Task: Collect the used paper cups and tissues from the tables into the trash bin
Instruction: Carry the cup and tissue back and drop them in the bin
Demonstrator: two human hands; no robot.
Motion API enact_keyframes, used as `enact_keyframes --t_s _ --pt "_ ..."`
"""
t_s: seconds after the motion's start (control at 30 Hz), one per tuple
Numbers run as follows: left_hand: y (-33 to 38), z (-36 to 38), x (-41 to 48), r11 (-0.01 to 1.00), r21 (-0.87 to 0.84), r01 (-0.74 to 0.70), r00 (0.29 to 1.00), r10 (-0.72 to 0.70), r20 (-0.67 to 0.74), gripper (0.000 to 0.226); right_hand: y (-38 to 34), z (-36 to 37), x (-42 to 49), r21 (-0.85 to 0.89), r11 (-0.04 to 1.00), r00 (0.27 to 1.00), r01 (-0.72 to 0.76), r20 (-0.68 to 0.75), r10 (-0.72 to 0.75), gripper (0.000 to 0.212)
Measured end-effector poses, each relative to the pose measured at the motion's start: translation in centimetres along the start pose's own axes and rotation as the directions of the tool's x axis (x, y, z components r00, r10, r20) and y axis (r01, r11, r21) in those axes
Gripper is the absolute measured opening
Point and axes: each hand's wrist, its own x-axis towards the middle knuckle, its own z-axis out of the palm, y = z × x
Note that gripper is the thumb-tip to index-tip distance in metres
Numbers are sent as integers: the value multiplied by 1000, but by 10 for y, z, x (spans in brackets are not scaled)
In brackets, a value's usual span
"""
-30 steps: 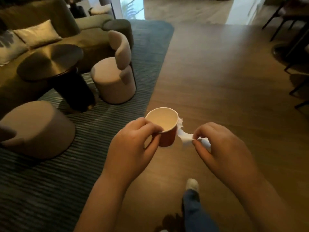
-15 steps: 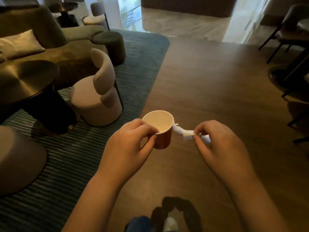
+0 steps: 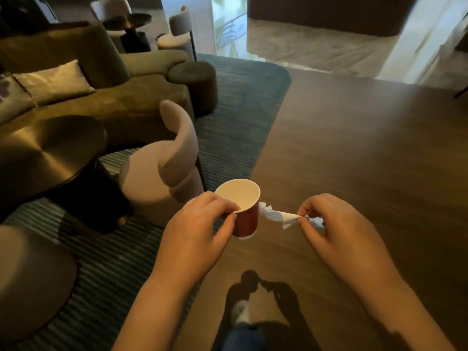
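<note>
Head view: left hand (image 3: 195,234) pinches the rim of a red cup (image 3: 244,211), held upright above the wood floor (image 3: 354,160). Right hand (image 3: 336,229) pinches a tissue (image 3: 276,216) just right of the cup, its far end touching the cup's side. Left of them stand a chair (image 3: 164,171), a round table (image 3: 48,150) and a sofa (image 3: 121,97) on a rug (image 3: 240,117).

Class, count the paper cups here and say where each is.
1. The cup is held at its rim by the left hand, beside the tissue pinched by the right hand. Others may be hidden.
</note>
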Motion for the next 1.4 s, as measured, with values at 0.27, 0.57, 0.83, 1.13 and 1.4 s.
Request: enact_keyframes --t_s 0.27,0.57,0.83,1.13,1.4 --pt "-30 23 179 997 28 -66 994 63 89 26 41 -2 159 87 993 995 -82 68 77 20" --pt "-37 98 381 998 56 -25 998 21 64 28 182 -17 339 14 996 964 85 -253 -79 22" --pt "-8 149 575 992 125 -33 999 33 7 20 288 -81 516 -46 998 940 52 -334 -65 8" --pt "-49 201 734 989 144 37 999 -38 4 17 361 -70 678 69 993 962 91 -264 -70 11" --pt "-124 244 938 992 97 78 995 -72 -62 15 430 -62 885 21 998 969 66 -242 -59 21"
